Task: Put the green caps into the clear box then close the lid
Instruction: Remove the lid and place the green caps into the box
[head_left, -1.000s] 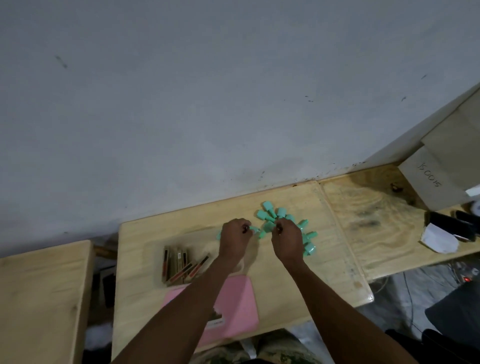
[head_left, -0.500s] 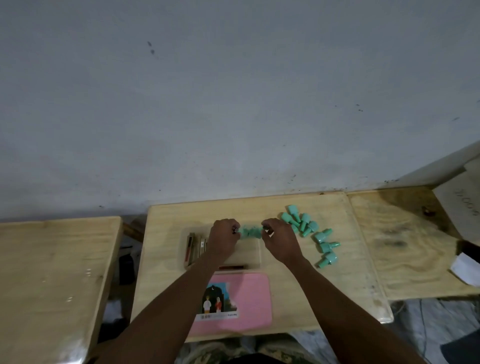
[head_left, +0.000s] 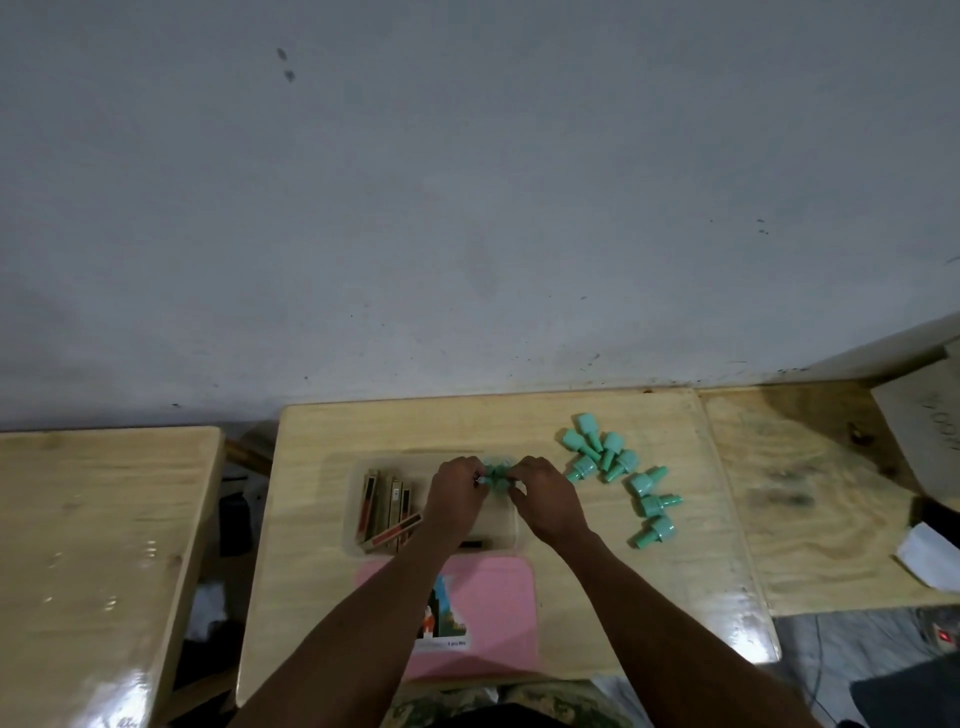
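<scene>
Half done at most, by the look. Nearest, leaves the pink lid (head_left: 498, 582) flat on the desk (head_left: 311, 597), off, to give access to the clear box (head_left: 358, 545) just beyond. Pinches a small cluster of green caps (head_left: 496, 474) in the curled grip of the left hand (head_left: 454, 501) and right hand (head_left: 545, 504), over the box's far end beside the brown sticks (head_left: 384, 506), probably to drop together. Farther right, has loose caps (head_left: 610, 460) lying well apart, within reach.

**Legible writing: none.**
The white label strip (head_left: 441, 644) on the pink lid (head_left: 498, 587), nearer the person than the left hand (head_left: 456, 501) pinching the green caps (head_left: 496, 474), is blurred. The handwriting on the cardboard box (head_left: 927, 431), well to the right of the right hand (head_left: 545, 500), cannot be read.
</scene>
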